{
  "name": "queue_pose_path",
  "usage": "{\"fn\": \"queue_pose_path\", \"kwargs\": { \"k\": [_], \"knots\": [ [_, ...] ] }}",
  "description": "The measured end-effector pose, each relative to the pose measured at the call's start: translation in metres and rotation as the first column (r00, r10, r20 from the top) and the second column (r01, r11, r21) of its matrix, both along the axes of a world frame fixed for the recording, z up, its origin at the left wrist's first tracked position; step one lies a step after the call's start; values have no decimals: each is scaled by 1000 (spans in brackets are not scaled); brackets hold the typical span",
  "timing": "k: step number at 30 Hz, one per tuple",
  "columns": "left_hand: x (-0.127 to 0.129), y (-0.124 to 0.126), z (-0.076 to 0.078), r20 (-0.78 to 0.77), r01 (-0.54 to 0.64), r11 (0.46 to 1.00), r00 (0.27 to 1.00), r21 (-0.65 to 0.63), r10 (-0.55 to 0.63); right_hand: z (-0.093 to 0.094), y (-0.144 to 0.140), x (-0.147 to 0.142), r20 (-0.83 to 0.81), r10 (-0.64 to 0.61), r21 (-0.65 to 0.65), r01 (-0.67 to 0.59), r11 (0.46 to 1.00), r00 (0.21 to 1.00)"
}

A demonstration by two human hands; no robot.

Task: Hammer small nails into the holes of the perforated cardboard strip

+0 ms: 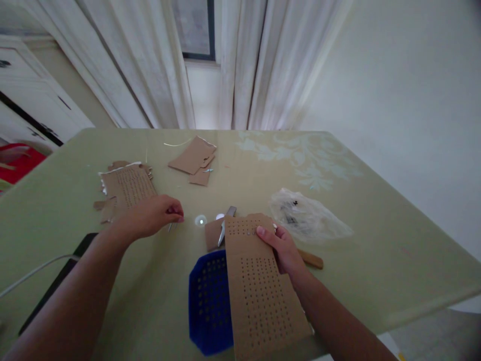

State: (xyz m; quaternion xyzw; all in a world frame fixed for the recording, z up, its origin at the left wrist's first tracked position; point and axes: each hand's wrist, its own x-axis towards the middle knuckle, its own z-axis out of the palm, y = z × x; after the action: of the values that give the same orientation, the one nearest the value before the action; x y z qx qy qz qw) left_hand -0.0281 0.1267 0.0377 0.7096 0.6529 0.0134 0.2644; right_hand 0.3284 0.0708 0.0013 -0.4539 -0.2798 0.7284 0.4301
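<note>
A long piece of cardboard point(259, 296) punched with rows of small holes is in my right hand point(283, 245), the thumb on its face near the top and the fingers behind it. Out to the left, my left hand point(161, 213) hovers low over the table with its fingers pinched together. Thin silvery prongs point(172, 226) show just below those fingertips; what they belong to is hidden. Partly under the held cardboard stands a blue perforated basket point(208, 301). A metal cutting tool point(226, 225) lies beside the cardboard's upper left edge, over a small cardboard scrap point(213, 234).
Left of my left hand lies a stack of cardboard point(128, 188) with rows of marks. Farther back are cut cardboard pieces point(193, 155). A clear plastic bag point(308, 215) with dark bits and a brown handle point(311, 258) lie at right. A dark flat object point(56, 286) with a cable is at left.
</note>
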Motion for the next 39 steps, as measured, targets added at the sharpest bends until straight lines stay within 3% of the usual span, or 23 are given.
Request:
{"fn": "queue_pose_path", "kwargs": {
  "k": [7, 18, 31, 35, 39],
  "knots": [
    [22, 1, -13, -6, -30, 997, 1000, 66, 30, -6, 0, 9, 31, 57, 48, -58, 997, 998],
    [14, 3, -24, -121, -55, 988, 990, 142, 73, -8, -3, 11, 11, 64, 39, -65, 997, 998],
    [29, 6, -33, -156, 64, 965, 987, 253, -24, -6, -2, 7, 8, 29, 21, -29, 999, 1000],
    [30, 6, -31, -150, 45, 962, 989, 271, -4, -1, -4, 3, -4, -10, 11, 10, 1000, 1000],
    [22, 6, -21, -100, -11, 971, 994, 238, 36, 1, -4, 7, 12, 30, 14, -30, 999, 999]
  ]
}}
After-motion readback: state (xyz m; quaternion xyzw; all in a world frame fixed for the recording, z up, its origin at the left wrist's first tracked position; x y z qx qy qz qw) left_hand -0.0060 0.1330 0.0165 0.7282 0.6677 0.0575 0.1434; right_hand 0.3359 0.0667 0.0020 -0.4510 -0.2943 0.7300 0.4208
